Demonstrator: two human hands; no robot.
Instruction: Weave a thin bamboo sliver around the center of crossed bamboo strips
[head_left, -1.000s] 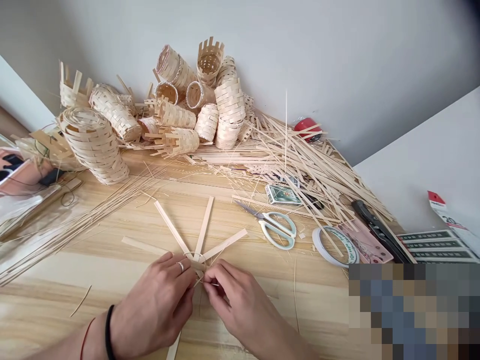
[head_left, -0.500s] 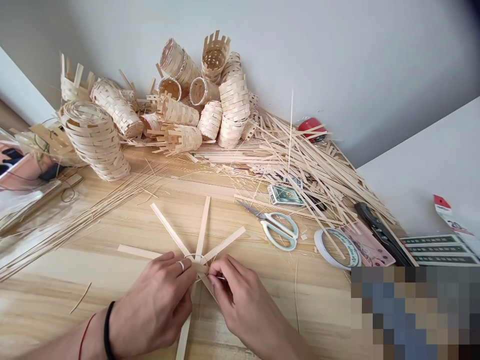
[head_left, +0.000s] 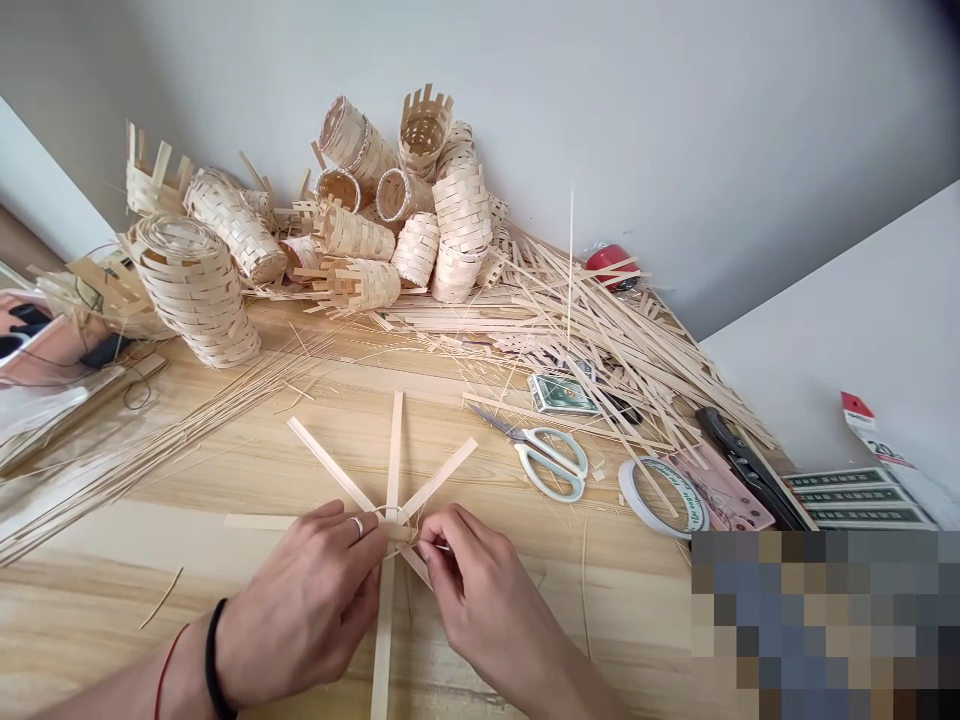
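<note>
Flat wooden strips (head_left: 395,450) cross in a star on the table, their ends fanning outward. A thin cane strand (head_left: 391,508) loops round the crossing point. My left hand (head_left: 319,590), with a ring and a black band at the wrist, is closed on the star near its centre, covering part of the left strips. On the other side, my right hand (head_left: 480,580) pinches the thin strand between thumb and forefinger, close to the centre. The fingertips of both hands almost meet, and they partly hide the crossing.
Woven baskets (head_left: 360,235) pile up against the wall. Loose strips (head_left: 600,330) lie at the back right, thin canes (head_left: 187,430) at the left. Scissors (head_left: 551,462), a tape roll (head_left: 664,497), a small green box (head_left: 562,393) and a black-handled tool (head_left: 742,465) lie to the right.
The strip star has turned slightly, its upper arms shifting left and the lower strip now closer to upright. Both hands keep their grip. The whole view has shifted a little.
</note>
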